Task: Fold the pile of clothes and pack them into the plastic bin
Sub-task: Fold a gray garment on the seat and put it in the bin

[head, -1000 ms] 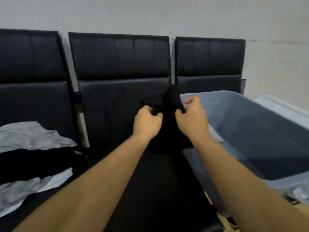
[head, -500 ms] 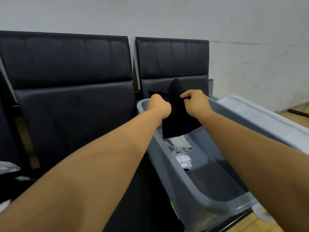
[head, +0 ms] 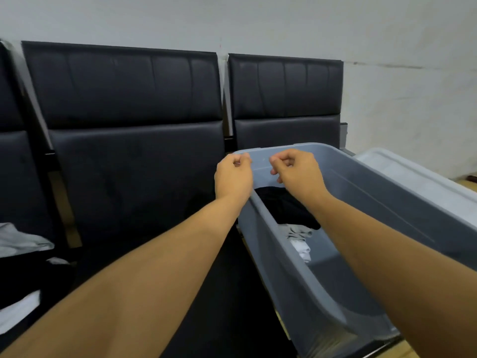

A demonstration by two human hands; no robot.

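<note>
The grey-blue plastic bin (head: 366, 192) stands on the right seat, its near corner toward me. A folded black garment (head: 284, 206) lies inside at the far end, on top of a grey folded piece (head: 296, 232) and a white one (head: 302, 250). My left hand (head: 233, 177) hovers over the bin's left rim, fingers curled with nothing in them. My right hand (head: 296, 173) hangs above the black garment, fingers pinched and empty. The pile of unfolded clothes (head: 23, 241), grey, black and white, lies on the left seat at the frame's edge.
A row of black padded chairs (head: 134, 104) runs along a white wall. The bin's pale lid (head: 418, 174) lies behind the bin on the right. A strip of wooden floor shows at the lower right.
Both hands held the folded black garment above the bin half a second ago; they have let go and it now lies inside the bin. My view has swung slightly back left.
</note>
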